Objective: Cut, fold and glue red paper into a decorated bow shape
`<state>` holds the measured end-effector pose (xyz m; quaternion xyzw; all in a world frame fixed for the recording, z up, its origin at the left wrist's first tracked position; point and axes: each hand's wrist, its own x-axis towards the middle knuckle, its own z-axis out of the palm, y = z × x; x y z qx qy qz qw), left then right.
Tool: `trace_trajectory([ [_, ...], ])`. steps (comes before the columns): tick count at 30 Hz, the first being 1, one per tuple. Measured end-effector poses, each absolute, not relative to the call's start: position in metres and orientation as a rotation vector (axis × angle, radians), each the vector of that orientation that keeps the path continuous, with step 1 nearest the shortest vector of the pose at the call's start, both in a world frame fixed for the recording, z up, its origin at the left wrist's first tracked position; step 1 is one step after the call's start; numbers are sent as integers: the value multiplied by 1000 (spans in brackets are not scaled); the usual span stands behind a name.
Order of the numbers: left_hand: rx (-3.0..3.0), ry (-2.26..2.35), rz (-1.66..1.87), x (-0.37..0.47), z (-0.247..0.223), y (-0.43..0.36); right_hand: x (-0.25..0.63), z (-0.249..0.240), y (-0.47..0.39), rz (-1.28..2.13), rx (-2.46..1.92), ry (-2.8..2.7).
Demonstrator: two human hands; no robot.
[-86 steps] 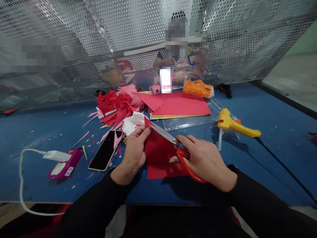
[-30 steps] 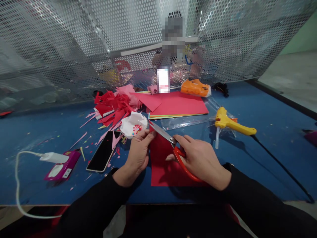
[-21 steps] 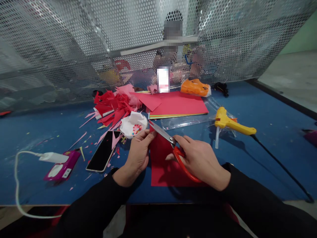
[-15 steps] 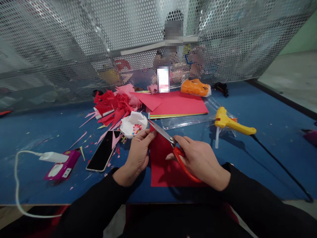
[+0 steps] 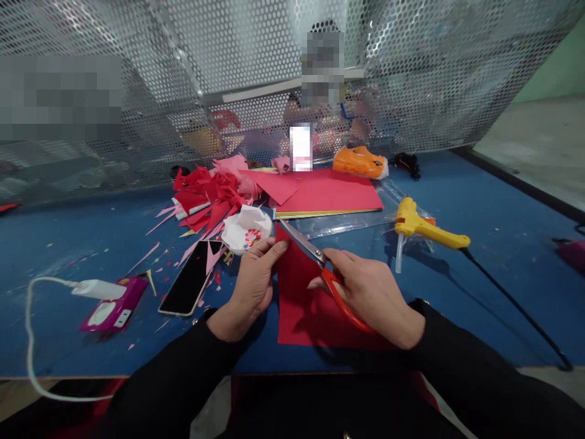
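A sheet of red paper (image 5: 297,311) lies in front of me, its upper left corner lifted between the thumb and fingers of my left hand (image 5: 255,280). My right hand (image 5: 372,292) is wrapped round the orange handles of a pair of scissors (image 5: 315,251). The blades point up and left across the top of the sheet, with their tips near the paper's upper left corner, just above my left thumb. Beside my left hand stands a small bowl lined with white paper (image 5: 237,228), holding tiny coloured pieces.
A stack of coloured paper (image 5: 333,192), an orange packet (image 5: 360,162) and red and pink scraps (image 5: 214,192) lie at the back. A phone (image 5: 191,283) and purple power strip (image 5: 114,305) are left; a yellow glue gun (image 5: 429,230) with its cord is right.
The scissors and my right hand have shifted slightly to the right, and the tips sit a little further right. My left hand keeps its pinch on the red paper.
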<state>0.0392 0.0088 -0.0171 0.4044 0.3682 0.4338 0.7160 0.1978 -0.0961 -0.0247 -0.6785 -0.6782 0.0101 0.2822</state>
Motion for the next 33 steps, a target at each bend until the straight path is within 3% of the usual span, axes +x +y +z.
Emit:
trace_trajectory([
  [12,860,827,1031,38,-15,14,219,-31,-80,408,-1845,-1327],
  [22,862,822,1073,35,-12,23,218,-21,-40,52,-2366,-1568],
  [28,881,809,1119,34,-10,30,221,-26,-19,57,-2324,-1578],
  [33,910,766,1135,33,-11,32,213,-15,-38,227,-2003,-1624],
])
